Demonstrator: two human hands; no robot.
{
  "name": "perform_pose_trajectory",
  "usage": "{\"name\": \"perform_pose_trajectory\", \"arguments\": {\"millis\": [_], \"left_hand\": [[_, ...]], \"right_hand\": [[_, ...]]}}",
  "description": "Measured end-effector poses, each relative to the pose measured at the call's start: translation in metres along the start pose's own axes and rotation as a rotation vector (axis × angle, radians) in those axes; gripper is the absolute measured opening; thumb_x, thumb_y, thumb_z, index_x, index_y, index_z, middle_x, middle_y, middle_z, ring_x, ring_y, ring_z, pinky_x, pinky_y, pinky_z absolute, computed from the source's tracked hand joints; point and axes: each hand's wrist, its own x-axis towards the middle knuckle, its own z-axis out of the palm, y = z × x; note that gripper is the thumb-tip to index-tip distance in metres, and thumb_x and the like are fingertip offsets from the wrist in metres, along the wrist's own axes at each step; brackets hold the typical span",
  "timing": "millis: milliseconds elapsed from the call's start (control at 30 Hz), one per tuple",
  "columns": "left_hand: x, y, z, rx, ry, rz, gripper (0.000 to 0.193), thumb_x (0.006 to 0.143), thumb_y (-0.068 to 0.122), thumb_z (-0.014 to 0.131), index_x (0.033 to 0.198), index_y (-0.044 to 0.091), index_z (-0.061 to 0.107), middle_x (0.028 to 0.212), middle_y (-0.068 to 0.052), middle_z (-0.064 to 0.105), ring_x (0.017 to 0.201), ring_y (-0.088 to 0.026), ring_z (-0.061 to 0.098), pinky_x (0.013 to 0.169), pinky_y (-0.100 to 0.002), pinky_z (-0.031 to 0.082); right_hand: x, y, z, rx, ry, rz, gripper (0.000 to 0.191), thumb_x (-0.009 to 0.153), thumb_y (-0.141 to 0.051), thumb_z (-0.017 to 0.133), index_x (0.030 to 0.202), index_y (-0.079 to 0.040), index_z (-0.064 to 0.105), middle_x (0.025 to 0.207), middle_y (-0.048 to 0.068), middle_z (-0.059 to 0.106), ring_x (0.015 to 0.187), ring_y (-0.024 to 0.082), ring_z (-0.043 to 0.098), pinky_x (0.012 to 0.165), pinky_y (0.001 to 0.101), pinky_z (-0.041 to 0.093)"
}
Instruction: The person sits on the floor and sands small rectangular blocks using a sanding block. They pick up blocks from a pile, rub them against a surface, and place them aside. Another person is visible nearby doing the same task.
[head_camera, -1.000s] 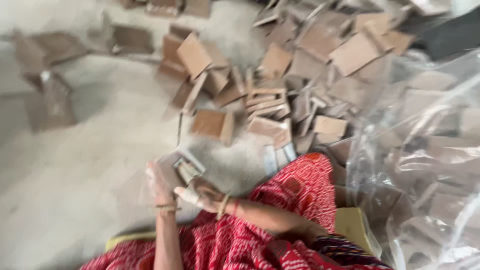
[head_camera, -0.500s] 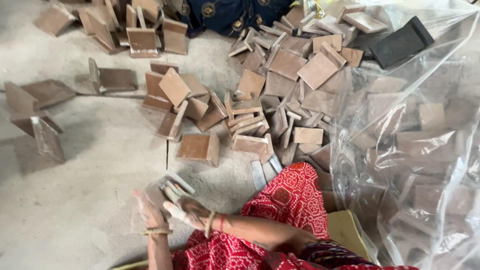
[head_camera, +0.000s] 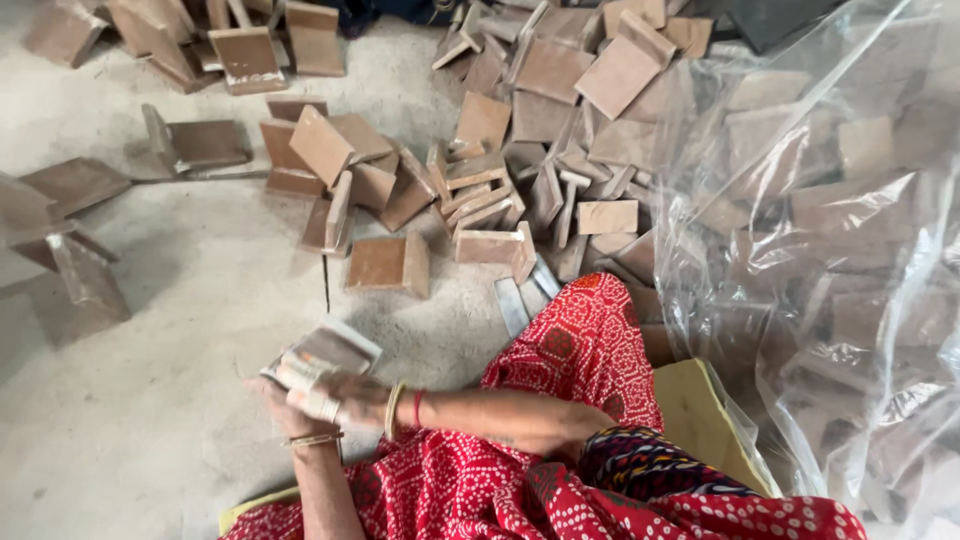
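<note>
Head view: both hands meet low over the floor (head_camera: 150, 420), just before the red-clad knee (head_camera: 575, 345). Left hand (head_camera: 285, 400) and right hand (head_camera: 335, 400) clasp a small pale block (head_camera: 325, 352); it juts up past the taped fingers (head_camera: 322, 405), which curl around its lower end. Farther off lies a heap of brown blocks (head_camera: 480, 190), beside a clear bag (head_camera: 830, 250).
</note>
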Motion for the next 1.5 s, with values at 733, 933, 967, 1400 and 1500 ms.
{"name": "perform_pose_trajectory", "arguments": {"millis": [733, 933, 967, 1400, 1500], "left_hand": [[0.004, -0.024, 0.034, 0.210, -0.039, -0.014, 0.060, 0.107, 0.043, 0.034, 0.150, 0.001, 0.031, 0.150, -0.015, 0.037, 0.137, -0.026, 0.037, 0.115, -0.041, 0.031], [0.035, -0.037, 0.059, -0.530, -0.006, -0.237, 0.090, 0.105, 0.065, 0.039, 0.162, -0.001, 0.017, 0.171, -0.018, 0.018, 0.155, -0.028, 0.023, 0.122, -0.041, 0.023], [0.032, -0.036, 0.058, -0.324, 0.051, -0.275, 0.089, 0.094, 0.069, 0.040, 0.162, 0.013, 0.025, 0.168, -0.008, 0.026, 0.150, -0.023, 0.030, 0.123, -0.042, 0.028], [0.062, -0.050, 0.072, 0.195, 0.100, -0.059, 0.075, 0.101, 0.067, 0.039, 0.109, -0.002, 0.068, 0.097, -0.020, 0.074, 0.084, -0.033, 0.071, 0.075, -0.048, 0.058], [0.060, -0.049, 0.077, 0.095, 0.084, -0.025, 0.072, 0.105, 0.063, 0.033, 0.114, 0.000, 0.067, 0.103, -0.019, 0.072, 0.088, -0.032, 0.069, 0.080, -0.047, 0.055]], "right_hand": [[-0.027, 0.074, -0.006, -0.119, 0.216, 0.045, 0.027, 0.106, -0.030, 0.052, 0.116, -0.011, 0.069, 0.101, 0.009, 0.068, 0.090, 0.020, 0.066, 0.078, 0.0344, 0.057], [0.009, 0.119, -0.046, -0.176, 0.262, 0.059, 0.026, 0.106, -0.028, 0.053, 0.116, -0.009, 0.069, 0.102, 0.011, 0.068, 0.091, 0.021, 0.066, 0.078, 0.0358, 0.057], [0.007, 0.121, -0.048, -0.178, 0.264, 0.057, 0.026, 0.106, -0.027, 0.053, 0.116, -0.009, 0.069, 0.103, 0.011, 0.068, 0.091, 0.022, 0.066, 0.079, 0.0361, 0.057], [0.014, 0.120, -0.095, -0.223, 0.337, -0.003, 0.025, 0.106, -0.023, 0.055, 0.117, -0.006, 0.069, 0.106, 0.014, 0.069, 0.093, 0.026, 0.067, 0.080, 0.0391, 0.056], [0.020, 0.112, -0.110, -0.227, 0.355, -0.019, 0.025, 0.106, -0.022, 0.055, 0.117, -0.005, 0.069, 0.106, 0.015, 0.069, 0.094, 0.027, 0.068, 0.080, 0.0398, 0.056]]}}
